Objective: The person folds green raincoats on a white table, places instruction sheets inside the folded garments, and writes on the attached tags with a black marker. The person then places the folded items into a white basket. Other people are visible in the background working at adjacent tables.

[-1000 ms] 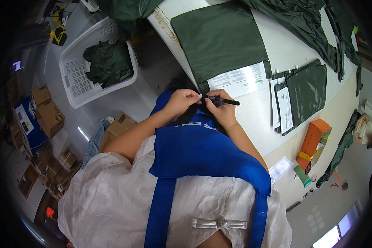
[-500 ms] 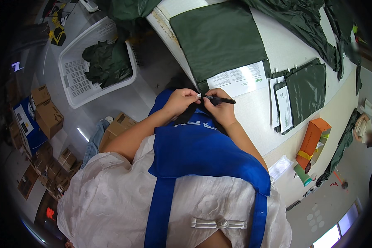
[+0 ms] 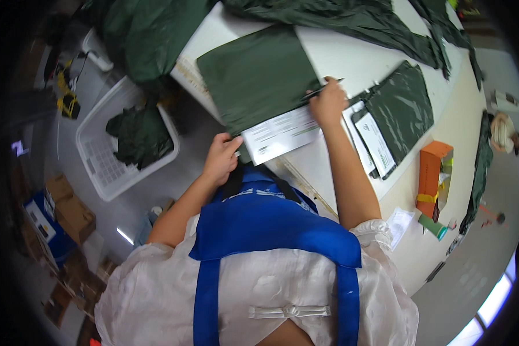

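Observation:
A dark green folded piece of fabric (image 3: 262,78) lies on the white table with a white printed sheet (image 3: 282,134) along its near edge. My left hand (image 3: 220,158) is closed on the fabric's near left corner, thumb beside the sheet's end. A small white tag (image 3: 237,154) shows at those fingers. My right hand (image 3: 330,105) is closed around a black pen (image 3: 312,93), over the fabric's right edge by the sheet's far end. Its palm side is hidden. Right of that hand lies a stack of dark green folded packets (image 3: 401,104) with white cards.
More green fabric (image 3: 334,26) spreads across the table's far side. A white plastic basket (image 3: 95,179) with green fabric stands at left. An orange box (image 3: 429,173), a green roll (image 3: 432,226) and a paper (image 3: 399,226) lie at right. Cardboard boxes (image 3: 72,210) stand far left.
My hands, together at the tag before, have parted. The right moved forward and right with the pen; the left moved left to the fabric's corner. The fabric and sheet now lie turned and further left.

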`<move>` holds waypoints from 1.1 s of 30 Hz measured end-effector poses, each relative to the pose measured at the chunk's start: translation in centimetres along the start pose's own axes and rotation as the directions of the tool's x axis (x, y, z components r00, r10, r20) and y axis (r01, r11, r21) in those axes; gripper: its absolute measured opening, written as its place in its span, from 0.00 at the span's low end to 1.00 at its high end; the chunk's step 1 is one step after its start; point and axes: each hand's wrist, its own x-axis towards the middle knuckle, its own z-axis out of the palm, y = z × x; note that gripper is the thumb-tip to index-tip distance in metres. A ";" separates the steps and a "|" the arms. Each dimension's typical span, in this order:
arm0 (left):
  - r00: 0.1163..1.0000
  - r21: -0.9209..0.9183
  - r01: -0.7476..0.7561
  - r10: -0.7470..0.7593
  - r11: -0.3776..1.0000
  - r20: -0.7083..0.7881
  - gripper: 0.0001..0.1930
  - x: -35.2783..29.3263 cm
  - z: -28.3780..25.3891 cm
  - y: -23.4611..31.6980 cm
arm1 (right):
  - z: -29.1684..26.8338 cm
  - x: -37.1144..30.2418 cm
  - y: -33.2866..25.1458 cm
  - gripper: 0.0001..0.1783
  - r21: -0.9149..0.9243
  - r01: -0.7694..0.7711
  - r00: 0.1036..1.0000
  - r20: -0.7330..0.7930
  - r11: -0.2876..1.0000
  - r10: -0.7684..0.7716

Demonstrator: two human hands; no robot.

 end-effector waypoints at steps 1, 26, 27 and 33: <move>0.999 0.046 0.006 -0.009 0.999 0.047 0.16 0.6 -0.1 0.3 | 0.3 -0.2 0.6 0.24 0.076 0.041 0.998 0.034 0.996 -0.044; 0.644 0.564 -0.744 0.158 0.358 0.749 0.10 7.6 25.6 1.1 | -14.7 -22.6 17.2 0.10 0.831 -0.015 0.645 -0.417 0.556 0.641; 0.764 0.691 -0.551 -0.050 0.468 0.644 0.09 4.8 25.9 0.4 | -13.7 -24.5 16.5 0.10 0.747 -0.174 0.593 -0.441 0.642 0.674; 0.485 0.867 -0.185 -0.724 0.463 0.490 0.10 -2.0 23.5 -9.0 | -13.3 -30.6 10.2 0.07 0.677 -0.263 0.498 -0.515 0.687 0.698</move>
